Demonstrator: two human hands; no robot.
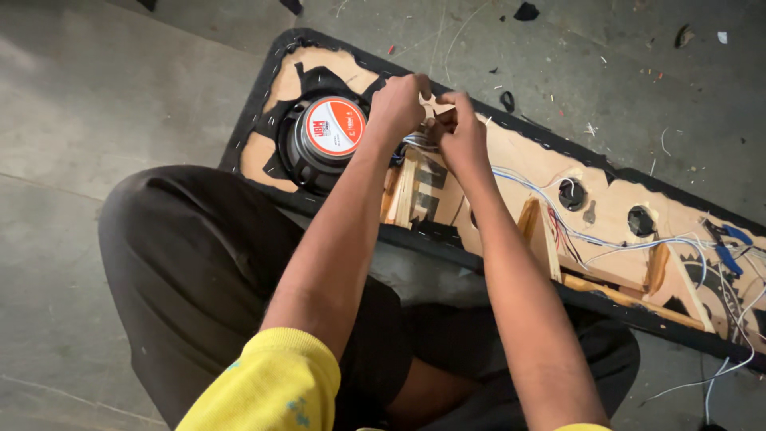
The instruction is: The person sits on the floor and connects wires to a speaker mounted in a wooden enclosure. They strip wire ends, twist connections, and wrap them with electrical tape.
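A long wooden speaker box (527, 164) edged in black fabric lies open-backed on the floor. At its left end sits a round speaker magnet (325, 134) with an orange-and-white label. My left hand (399, 104) and my right hand (459, 132) meet just right of the magnet, fingers pinched together on thin white and blue wires (419, 144). The fingertips hide exactly where the wires end. More wires (630, 243) run rightward along the box past two round holes (572, 194).
Wooden braces (542, 235) divide the box interior. Blue-handled pliers (722, 243) lie at the right end among loose wires. My black-trousered knees (191, 263) press against the box's near edge. Scraps and wire bits litter the concrete floor (606, 56).
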